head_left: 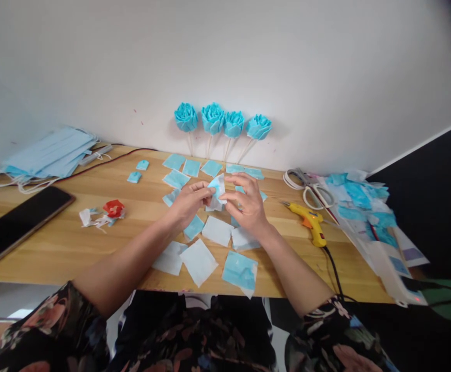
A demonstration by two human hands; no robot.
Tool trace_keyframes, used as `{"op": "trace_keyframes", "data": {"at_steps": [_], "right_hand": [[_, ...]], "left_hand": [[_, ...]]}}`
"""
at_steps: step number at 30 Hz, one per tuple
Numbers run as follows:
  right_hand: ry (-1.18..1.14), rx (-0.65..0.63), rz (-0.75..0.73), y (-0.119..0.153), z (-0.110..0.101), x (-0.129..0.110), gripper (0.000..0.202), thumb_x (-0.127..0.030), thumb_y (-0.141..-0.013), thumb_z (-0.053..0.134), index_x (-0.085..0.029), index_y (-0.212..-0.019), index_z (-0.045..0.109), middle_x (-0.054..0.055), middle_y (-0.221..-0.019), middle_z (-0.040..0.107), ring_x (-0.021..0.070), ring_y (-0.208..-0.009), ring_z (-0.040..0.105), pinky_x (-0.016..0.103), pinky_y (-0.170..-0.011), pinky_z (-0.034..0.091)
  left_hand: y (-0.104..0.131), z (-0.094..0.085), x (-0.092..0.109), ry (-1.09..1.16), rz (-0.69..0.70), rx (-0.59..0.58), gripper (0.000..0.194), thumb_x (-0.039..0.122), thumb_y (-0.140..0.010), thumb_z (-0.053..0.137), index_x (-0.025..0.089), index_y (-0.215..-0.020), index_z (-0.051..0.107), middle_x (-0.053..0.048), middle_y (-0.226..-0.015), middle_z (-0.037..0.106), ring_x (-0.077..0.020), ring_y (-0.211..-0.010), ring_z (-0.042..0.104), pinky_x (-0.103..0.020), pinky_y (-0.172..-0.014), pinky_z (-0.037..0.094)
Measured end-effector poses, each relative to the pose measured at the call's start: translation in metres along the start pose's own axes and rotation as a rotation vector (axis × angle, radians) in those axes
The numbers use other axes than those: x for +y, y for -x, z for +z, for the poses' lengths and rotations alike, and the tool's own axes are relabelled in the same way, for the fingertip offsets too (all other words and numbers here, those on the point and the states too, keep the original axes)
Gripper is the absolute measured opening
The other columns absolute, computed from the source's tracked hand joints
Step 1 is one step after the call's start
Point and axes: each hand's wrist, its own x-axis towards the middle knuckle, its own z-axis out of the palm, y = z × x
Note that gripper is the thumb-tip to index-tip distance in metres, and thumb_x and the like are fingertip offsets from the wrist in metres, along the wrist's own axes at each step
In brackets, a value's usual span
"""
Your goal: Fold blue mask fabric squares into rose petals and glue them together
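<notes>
Between my two hands, above the middle of the table, is a small blue and white fabric square point(218, 187), slightly bent. My left hand point(191, 200) pinches its left side between thumb and fingers. At its right edge is my right hand point(246, 202), thumb and index finger closed on the piece. Below and around the hands lie several cut squares, some showing white like the white square point(199, 262), others blue like the blue square point(240, 271). Part of the squares is hidden under my hands.
Several blue fabric roses point(213, 119) on sticks lean on the wall. To the right lie a yellow glue gun point(306, 219), scissors point(308, 188), blue scraps point(364, 199) and a power strip point(393, 274). Leftward are face masks point(50, 152), a phone point(19, 222), a red wrapper point(113, 208) and folded blue pieces point(134, 177).
</notes>
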Motion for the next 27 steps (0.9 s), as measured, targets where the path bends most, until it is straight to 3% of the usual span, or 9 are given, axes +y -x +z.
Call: {"op": "trace_keyframes", "data": {"at_steps": [5, 13, 18, 27], "right_hand": [[0.007, -0.015, 0.019, 0.0032, -0.0017, 0.0006, 0.025, -0.01, -0.085, 0.061, -0.031, -0.096, 0.065, 0.003, -0.125, 0.062, 0.0273, -0.123, 0.055, 0.053, -0.1, 0.048], [0.004, -0.015, 0.096, 0.006, -0.0084, 0.0028, 0.037, -0.012, -0.087, 0.06, -0.035, -0.116, 0.061, 0.004, -0.135, 0.057, 0.0288, -0.128, 0.052, 0.055, -0.101, 0.047], [-0.021, -0.077, 0.119, 0.0067, -0.0076, 0.0022, 0.031, -0.013, -0.088, 0.06, -0.036, -0.107, 0.066, 0.002, -0.135, 0.057, 0.0287, -0.13, 0.05, 0.056, -0.1, 0.048], [-0.03, -0.078, 0.08, 0.0063, -0.0084, 0.0034, 0.023, -0.013, -0.087, 0.063, -0.034, -0.091, 0.072, 0.0, -0.132, 0.06, 0.0276, -0.129, 0.05, 0.057, -0.106, 0.042]], "left_hand": [[-0.0016, -0.0031, -0.0036, -0.016, 0.012, -0.002, 0.019, 0.027, -0.075, 0.07, 0.016, -0.064, 0.06, 0.001, -0.058, 0.055, -0.0102, -0.058, 0.05, -0.026, -0.063, 0.039], [-0.001, -0.0027, -0.001, -0.004, -0.012, -0.029, 0.021, 0.027, -0.074, 0.071, 0.016, -0.062, 0.058, 0.002, -0.059, 0.054, -0.0095, -0.057, 0.05, -0.026, -0.062, 0.04], [0.0013, 0.0001, 0.0001, 0.01, -0.009, -0.053, 0.021, 0.028, -0.074, 0.073, 0.016, -0.063, 0.058, 0.001, -0.059, 0.055, -0.0095, -0.058, 0.05, -0.026, -0.063, 0.039], [0.0016, 0.0012, -0.0028, -0.062, 0.007, -0.031, 0.022, 0.03, -0.073, 0.073, 0.017, -0.063, 0.059, 0.002, -0.057, 0.054, -0.01, -0.057, 0.049, -0.027, -0.062, 0.037]]}}
